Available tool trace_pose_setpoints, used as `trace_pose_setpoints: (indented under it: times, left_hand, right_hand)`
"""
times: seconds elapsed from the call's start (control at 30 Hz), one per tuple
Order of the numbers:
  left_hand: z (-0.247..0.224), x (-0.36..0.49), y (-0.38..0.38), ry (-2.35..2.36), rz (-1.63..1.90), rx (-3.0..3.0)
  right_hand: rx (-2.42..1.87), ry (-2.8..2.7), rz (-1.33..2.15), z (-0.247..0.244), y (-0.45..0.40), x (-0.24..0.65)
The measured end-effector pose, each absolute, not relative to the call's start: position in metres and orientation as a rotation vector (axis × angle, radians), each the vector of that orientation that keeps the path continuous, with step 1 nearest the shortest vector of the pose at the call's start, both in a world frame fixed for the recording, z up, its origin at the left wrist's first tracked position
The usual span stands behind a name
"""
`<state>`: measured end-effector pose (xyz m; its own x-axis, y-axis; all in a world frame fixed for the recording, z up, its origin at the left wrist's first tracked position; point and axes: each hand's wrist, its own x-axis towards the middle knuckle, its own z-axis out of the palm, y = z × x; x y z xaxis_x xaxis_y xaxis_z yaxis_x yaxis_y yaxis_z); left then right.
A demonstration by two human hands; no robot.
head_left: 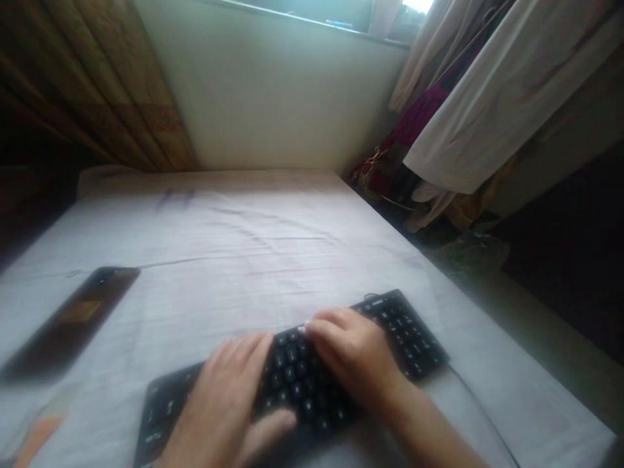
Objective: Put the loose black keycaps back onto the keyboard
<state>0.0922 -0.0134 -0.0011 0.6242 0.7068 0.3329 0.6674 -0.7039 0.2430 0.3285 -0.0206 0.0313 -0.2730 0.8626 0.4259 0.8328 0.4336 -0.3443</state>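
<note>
Dark phone (73,318) flat on white sheet (253,247), far left. Brown curtain (97,84) behind; pale curtains (492,91) and bag (385,169) at right.

White-sheeted bed (273,240); black keyboard (302,380), dark phone (73,318) on it

A black keyboard (312,380) lies flat on a pale, creased sheet, set at a slant: its left end sits toward seven o'clock near the bottom edge of the view, its right end rises toward two o'clock. The keys are dark with small light legends, blurred in places. A thin cable leaves its far edge near the right end. The left hand (227,406) lies palm down over the left half, fingers spread on the keys, thumb stretched toward three o'clock along the near rows. The right hand (353,354) rests arched over the middle, fingertips pointing toward ten o'clock.
</note>
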Motion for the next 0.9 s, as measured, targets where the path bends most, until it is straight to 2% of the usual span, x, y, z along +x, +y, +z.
trace_pose_setpoints:
  times: [0.43, 0.7, 0.9]
  left_hand:
    - [0.0, 0.09, -0.013, 1.144, 0.54, 2.906]
    - [0.001, 0.091, -0.011, 1.164, 0.582, 2.928]
    - [0.003, 0.093, -0.008, 1.144, 0.609, 2.961]
  right_hand:
    - [-1.453, -2.087, -0.055, 0.021, -0.02, 0.361]
    - [-1.328, -2.087, -0.088, 0.023, -0.021, 0.336]
    - [-1.404, -2.063, -0.086, 0.019, -0.02, 0.34]
